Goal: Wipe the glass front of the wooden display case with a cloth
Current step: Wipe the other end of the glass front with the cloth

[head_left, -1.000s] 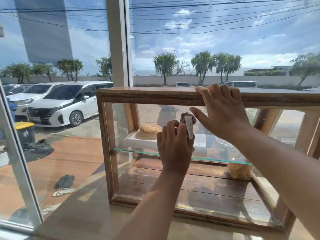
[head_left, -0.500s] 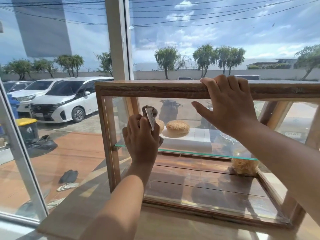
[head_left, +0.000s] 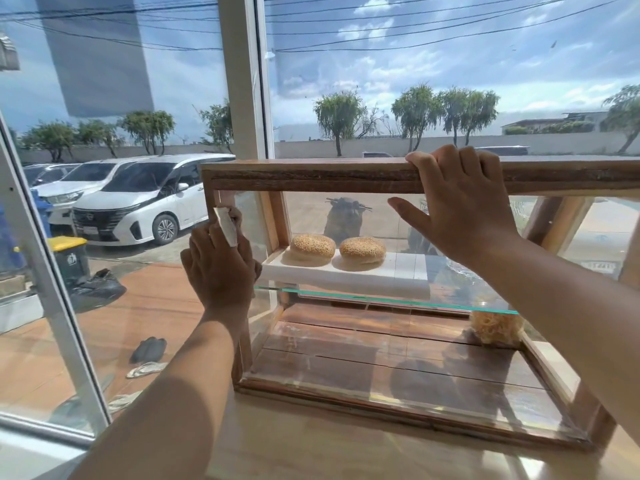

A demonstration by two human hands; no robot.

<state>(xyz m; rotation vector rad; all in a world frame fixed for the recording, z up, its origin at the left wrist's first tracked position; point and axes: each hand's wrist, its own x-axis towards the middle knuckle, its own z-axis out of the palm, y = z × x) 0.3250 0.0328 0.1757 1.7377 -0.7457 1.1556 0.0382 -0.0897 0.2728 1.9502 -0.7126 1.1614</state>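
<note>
Left grip (head_left: pixel 220 268) clutches cloth (head_left: pixel 227 225) on glass (head_left: pixel 381 220); right grip (head_left: pixel 460 206) hooks display case (head_left: pixel 311 176) top (counter (head_left: pixel 311 445) beside window (head_left: pixel 173 64)).

Wooden display case (head_left: pixel 311 176) with a glass front (head_left: pixel 381 348), set on a pale counter (head_left: pixel 311 448) against a large window. Left hand (head_left: pixel 218 268) pressing a bunched cloth (head_left: pixel 227 225) to the glass at its upper left corner. Right hand (head_left: pixel 460 209) gripping the case's top rail, fingers hooked over the top edge, thumb spread below. Inside, two sesame buns (head_left: pixel 312 247) side by side on a white tray (head_left: pixel 346 273) on a glass shelf (head_left: pixel 381 300). Outside, a parked white van (head_left: pixel 145 199).
</note>
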